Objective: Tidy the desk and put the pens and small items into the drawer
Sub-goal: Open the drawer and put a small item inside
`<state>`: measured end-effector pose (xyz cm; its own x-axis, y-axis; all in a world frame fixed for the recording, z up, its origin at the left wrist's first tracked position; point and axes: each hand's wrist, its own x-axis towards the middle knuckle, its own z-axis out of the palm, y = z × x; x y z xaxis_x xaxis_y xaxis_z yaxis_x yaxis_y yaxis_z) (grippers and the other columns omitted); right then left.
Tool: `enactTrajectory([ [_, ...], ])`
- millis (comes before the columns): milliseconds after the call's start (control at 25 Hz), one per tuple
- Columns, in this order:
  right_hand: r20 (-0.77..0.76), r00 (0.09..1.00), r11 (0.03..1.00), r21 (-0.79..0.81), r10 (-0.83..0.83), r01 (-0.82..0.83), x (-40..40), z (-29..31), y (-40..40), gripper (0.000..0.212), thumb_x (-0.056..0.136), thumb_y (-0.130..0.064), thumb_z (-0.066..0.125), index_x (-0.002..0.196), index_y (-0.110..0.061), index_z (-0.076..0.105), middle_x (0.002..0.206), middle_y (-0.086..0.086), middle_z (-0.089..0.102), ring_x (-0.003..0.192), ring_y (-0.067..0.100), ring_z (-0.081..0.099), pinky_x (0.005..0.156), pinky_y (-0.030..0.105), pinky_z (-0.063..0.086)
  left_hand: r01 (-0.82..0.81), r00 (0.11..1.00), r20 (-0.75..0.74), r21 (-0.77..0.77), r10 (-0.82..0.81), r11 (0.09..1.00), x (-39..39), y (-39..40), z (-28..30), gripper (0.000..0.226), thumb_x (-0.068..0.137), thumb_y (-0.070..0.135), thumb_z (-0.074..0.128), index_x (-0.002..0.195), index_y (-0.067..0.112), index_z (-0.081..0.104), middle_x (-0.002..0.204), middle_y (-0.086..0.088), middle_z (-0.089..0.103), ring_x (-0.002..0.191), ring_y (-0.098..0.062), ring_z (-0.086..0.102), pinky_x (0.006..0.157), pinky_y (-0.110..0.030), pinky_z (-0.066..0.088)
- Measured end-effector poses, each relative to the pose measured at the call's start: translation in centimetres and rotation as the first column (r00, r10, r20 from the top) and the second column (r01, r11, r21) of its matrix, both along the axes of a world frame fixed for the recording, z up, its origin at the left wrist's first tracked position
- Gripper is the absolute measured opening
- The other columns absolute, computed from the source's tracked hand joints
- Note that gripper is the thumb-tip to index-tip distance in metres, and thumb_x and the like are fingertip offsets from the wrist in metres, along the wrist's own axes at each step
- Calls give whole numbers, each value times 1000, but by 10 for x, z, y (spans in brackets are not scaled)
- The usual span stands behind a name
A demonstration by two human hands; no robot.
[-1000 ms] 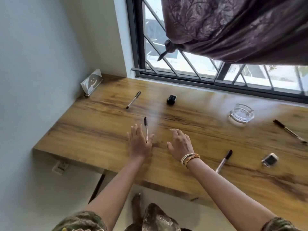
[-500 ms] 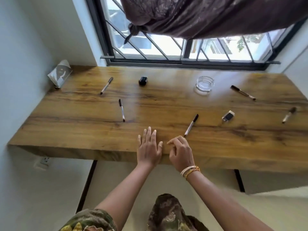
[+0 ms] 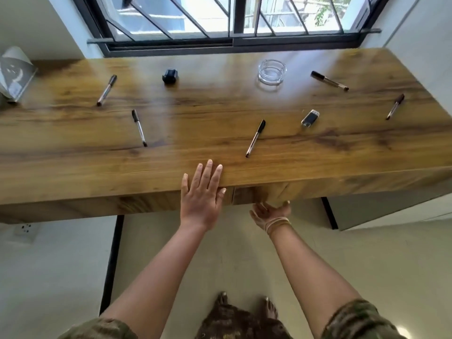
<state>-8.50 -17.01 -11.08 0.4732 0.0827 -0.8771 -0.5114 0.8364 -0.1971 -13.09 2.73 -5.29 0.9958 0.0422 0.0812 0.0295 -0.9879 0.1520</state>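
Note:
Several pens lie scattered on the wooden desk (image 3: 73, 165): one at the back left (image 3: 107, 90), one left of centre (image 3: 139, 127), one near the middle (image 3: 255, 138), and two at the right (image 3: 329, 80) (image 3: 395, 106). A small black item (image 3: 169, 75) and a black-and-silver stick (image 3: 310, 117) also lie on top. My left hand (image 3: 201, 194) rests flat with straight fingers over the desk's front edge. My right hand (image 3: 270, 212) is palm up beneath the drawer front (image 3: 249, 195), its fingers hooked under the lower edge and partly hidden.
A glass ashtray (image 3: 272, 71) stands at the back right of centre. A folded card stand (image 3: 14, 74) leans at the far left by the wall. A barred window runs behind the desk. A black desk leg (image 3: 113, 253) drops to the floor at the left.
The view has swung down and right. My left hand slid back to the desk's front edge. My right hand left the desktop and went under the drawer front, palm up.

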Motion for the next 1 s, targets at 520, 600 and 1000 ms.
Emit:
enactTrajectory([
  [520,42,976,960,193,-215,203,-24,-14,-31,87,77,-77,39,132,-12,53,133,13,54,124,32,50,104,48,42,-99,994,-49,-46,97,994,-1,-12,4,60,98,53,18,154,37,5,164,8,0,151,-14,-3,120,-45,-4],
  [600,23,983,968,179,-183,176,-46,-16,-40,86,77,-77,40,132,-12,53,134,12,53,126,32,49,106,48,40,-118,989,-97,-55,112,991,-6,-19,5,60,98,55,14,153,38,-2,164,9,-8,150,-12,-9,120,-44,-8],
  [1000,175,960,660,-698,-220,278,-96,66,-103,38,85,-31,52,118,-13,54,120,8,60,100,25,58,94,47,48,20,982,-183,-157,-49,987,-66,-137,18,60,98,55,13,152,38,-7,161,8,-17,149,-13,-16,114,-44,-17],
])
